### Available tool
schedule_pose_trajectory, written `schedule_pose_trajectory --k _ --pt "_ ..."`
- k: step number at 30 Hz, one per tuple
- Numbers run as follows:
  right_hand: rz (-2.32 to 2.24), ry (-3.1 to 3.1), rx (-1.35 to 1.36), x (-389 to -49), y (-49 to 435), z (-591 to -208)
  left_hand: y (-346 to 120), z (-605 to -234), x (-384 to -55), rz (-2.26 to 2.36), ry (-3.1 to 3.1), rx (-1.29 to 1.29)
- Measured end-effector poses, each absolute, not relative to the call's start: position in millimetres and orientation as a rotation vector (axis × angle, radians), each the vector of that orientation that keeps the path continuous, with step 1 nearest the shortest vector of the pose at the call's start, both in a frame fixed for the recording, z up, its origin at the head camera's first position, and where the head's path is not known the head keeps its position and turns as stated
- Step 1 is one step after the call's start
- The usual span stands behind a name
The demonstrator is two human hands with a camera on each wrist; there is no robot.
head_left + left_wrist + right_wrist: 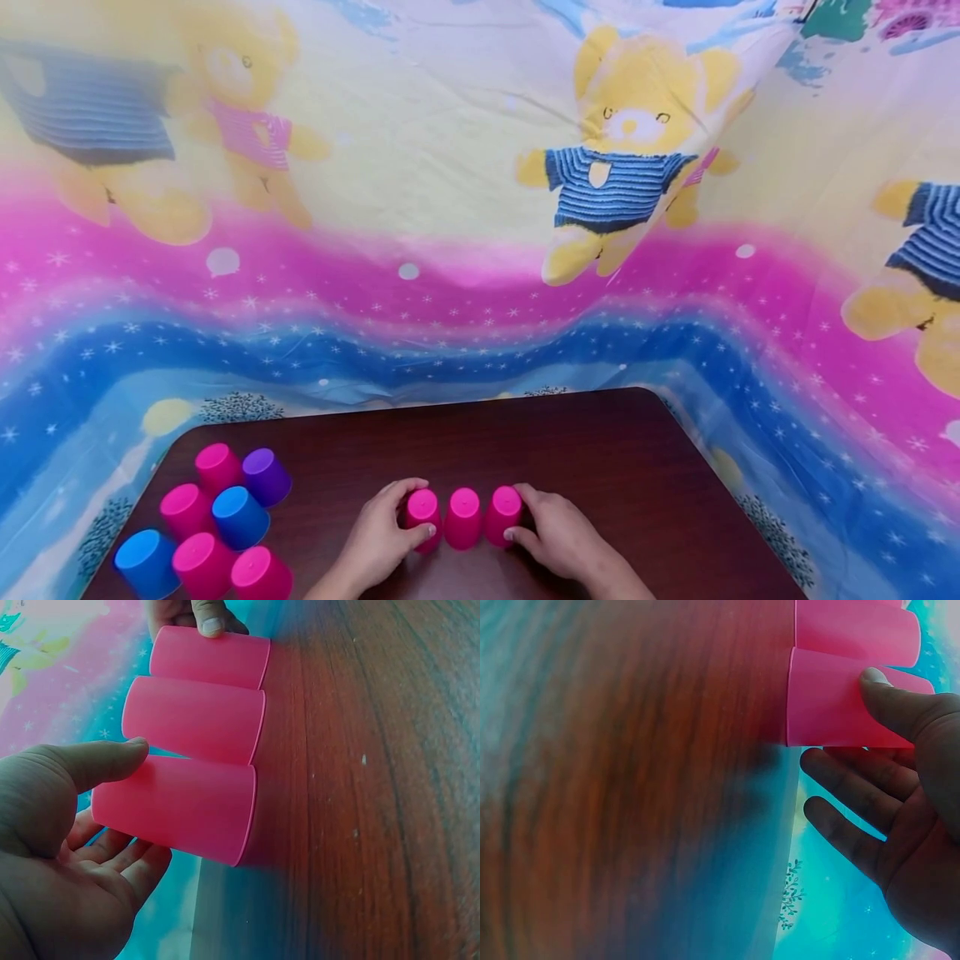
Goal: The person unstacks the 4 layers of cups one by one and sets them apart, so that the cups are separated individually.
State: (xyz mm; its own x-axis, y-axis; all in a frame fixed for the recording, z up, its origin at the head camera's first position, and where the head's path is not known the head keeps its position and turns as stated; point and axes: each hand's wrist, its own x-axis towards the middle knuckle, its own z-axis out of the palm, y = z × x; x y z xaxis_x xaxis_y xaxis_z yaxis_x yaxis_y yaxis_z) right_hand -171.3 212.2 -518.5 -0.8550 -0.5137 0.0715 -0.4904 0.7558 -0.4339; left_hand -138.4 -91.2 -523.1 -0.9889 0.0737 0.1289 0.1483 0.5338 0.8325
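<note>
Three pink cups stand upside down in a row on the dark wooden table (600, 450). My left hand (378, 529) grips the left pink cup (424, 510), thumb on its near side and fingers behind. At the other end, my right hand (558, 529) holds the right pink cup (503, 517) between thumb and fingers. Between them the middle pink cup (462, 521) is touched by neither hand. In the left wrist view the left thumb (97, 761) lies on its cup's wall. The right wrist view has the right thumb (892, 697) pressed to the other.
On the table's left side several upturned cups stand grouped: pink cups (202, 562), blue cups (240, 517) and a purple cup (266, 477). A printed cloth (450, 208) with bears hangs behind and around the table.
</note>
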Motion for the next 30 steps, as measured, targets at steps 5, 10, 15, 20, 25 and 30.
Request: schedule_pose_trajectory --k 5,10,15,20,25,30 --pt "-0.682 2.894 -0.823 -171.4 211.9 -517.8 -92.4 -522.4 -137.8 -1.473 -2.676 -0.202" --pt "-0.676 2.898 -0.823 -171.1 211.8 -517.9 -95.1 -521.2 -138.0 -1.491 -2.672 -0.201" --pt "-0.688 2.895 -0.832 -171.2 212.2 -518.2 -100.2 -520.4 -137.9 -1.494 -2.664 -0.152" --pt "-0.691 2.891 -0.828 -171.2 212.2 -518.9 -107.4 -520.7 -134.8 -1.501 -2.659 -0.086" --pt "-0.686 2.89 -0.821 -171.4 212.6 -519.3 -118.6 -520.1 -130.8 -1.48 -2.672 -0.02" --pt "-0.692 2.888 -0.817 -171.4 212.9 -520.1 -132.7 -517.3 -128.0 -1.427 -2.681 0.068"
